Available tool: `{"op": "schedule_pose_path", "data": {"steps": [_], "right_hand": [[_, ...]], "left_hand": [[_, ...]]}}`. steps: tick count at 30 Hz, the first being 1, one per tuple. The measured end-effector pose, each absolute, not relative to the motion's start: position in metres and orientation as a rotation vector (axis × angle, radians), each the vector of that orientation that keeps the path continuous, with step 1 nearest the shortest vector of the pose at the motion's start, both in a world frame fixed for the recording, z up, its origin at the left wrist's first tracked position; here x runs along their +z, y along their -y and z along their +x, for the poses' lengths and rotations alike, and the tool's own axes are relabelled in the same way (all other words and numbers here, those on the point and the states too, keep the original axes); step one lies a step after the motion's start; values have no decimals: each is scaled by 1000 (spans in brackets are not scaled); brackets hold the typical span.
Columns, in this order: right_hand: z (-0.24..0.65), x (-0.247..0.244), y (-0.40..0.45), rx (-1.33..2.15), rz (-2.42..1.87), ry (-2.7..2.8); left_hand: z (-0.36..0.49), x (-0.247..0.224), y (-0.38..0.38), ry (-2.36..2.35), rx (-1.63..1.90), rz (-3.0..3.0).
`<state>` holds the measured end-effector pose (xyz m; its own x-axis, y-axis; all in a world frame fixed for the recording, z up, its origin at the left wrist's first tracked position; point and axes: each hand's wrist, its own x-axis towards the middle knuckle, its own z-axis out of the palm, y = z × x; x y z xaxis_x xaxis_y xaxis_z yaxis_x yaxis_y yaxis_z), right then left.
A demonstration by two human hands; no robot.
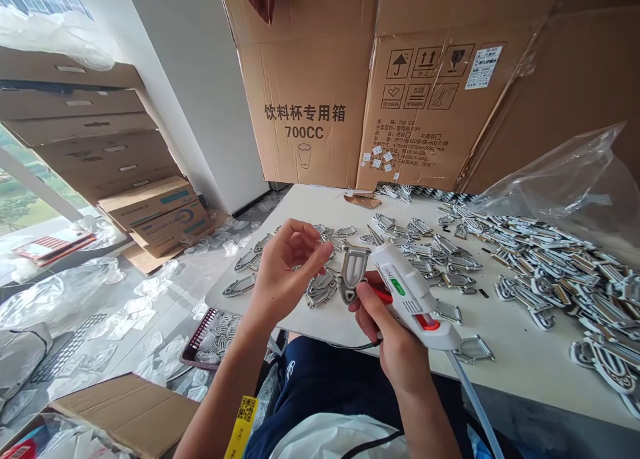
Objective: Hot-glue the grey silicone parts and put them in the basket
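Note:
My right hand point(395, 332) is wrapped round a white hot glue gun point(407, 292) with a red trigger; its nozzle points up and left. The thumb of that hand also presses on a grey U-shaped frame piece point(354, 269), which stands upright beside the gun. My left hand point(295, 265) is just left of this piece, fingers loosely curled and apart, with nothing seen in them. Behind and below the hands, several similar grey pieces point(323, 287) lie on the white table point(300, 205). A clear glue stick point(473, 399) trails from the gun's back end.
A large heap of grey pieces point(565, 272) covers the table's right side, with a clear plastic bag point(560, 172) over it. Cardboard boxes point(310, 79) stand along the back edge. A dark red basket point(195, 342) of parts sits lower left, and plastic wrappers point(135, 312) litter the floor.

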<state>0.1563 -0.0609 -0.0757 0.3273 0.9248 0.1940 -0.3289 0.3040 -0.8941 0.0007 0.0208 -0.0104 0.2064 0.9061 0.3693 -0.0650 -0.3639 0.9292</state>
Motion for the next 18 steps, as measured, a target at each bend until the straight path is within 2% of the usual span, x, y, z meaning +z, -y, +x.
{"op": "schedule_pose_path", "data": {"steps": [10,18], "right_hand": [[156,-74,57,949,-1052,819],[165,-78,51,847,-970,819]], "left_hand": [[3,-12,-22,-801,1038,1583],[-18,-29,-56,-1090,1245,1817]]}}
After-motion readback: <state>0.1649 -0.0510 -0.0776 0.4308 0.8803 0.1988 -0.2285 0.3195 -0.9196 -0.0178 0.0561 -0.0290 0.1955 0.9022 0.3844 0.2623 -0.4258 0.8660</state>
